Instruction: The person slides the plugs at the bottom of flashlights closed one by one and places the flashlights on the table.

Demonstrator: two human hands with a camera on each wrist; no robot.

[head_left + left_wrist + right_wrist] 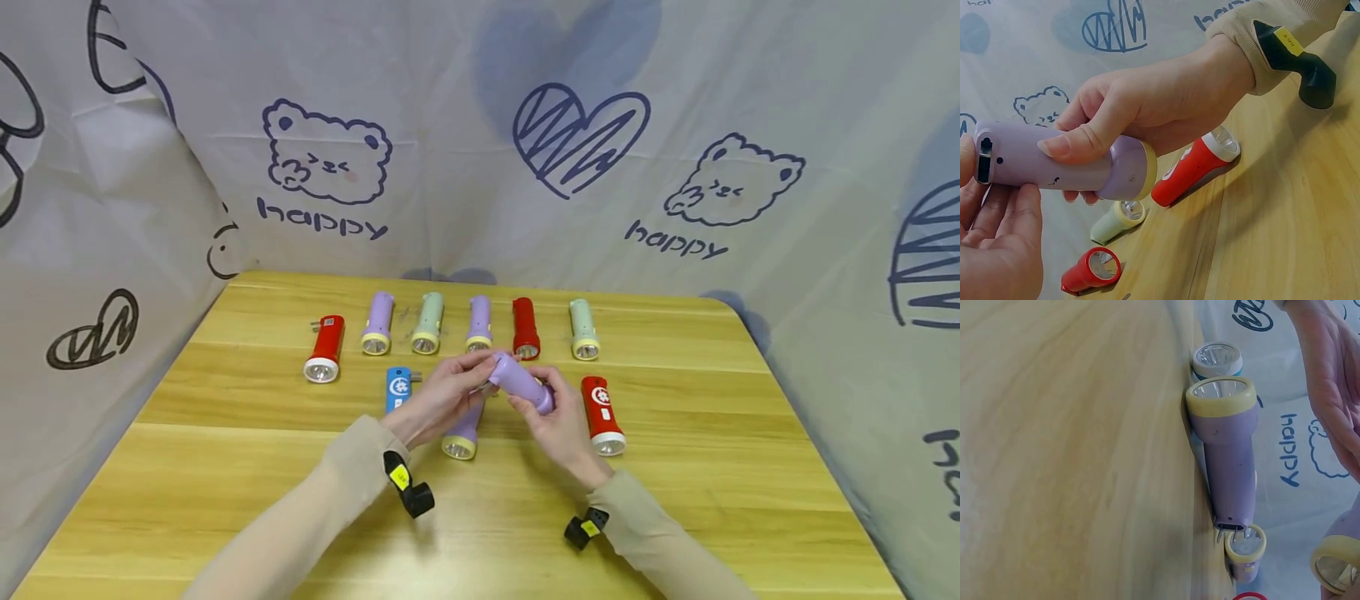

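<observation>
Both hands hold a lilac flashlight (519, 381) above the table. My left hand (450, 387) pinches its tail end, thumb on one side and fingers on the other. My right hand (558, 425) grips the barrel near the head, its thumb lying along the body in the left wrist view. That view also shows a dark slot in the tail of the held flashlight (1022, 150). Below the hands lies another lilac flashlight (463, 433) with a yellow rim; metal prongs stick out of this flashlight (1232, 469) in the right wrist view.
A red flashlight (602, 417) lies right of my right hand, and a blue flashlight (398, 386) with prongs out lies beyond my left wrist. Another red flashlight (327, 346) is at left. Several lilac, green and red flashlights line the back of the wooden table (712, 467), before a curtain.
</observation>
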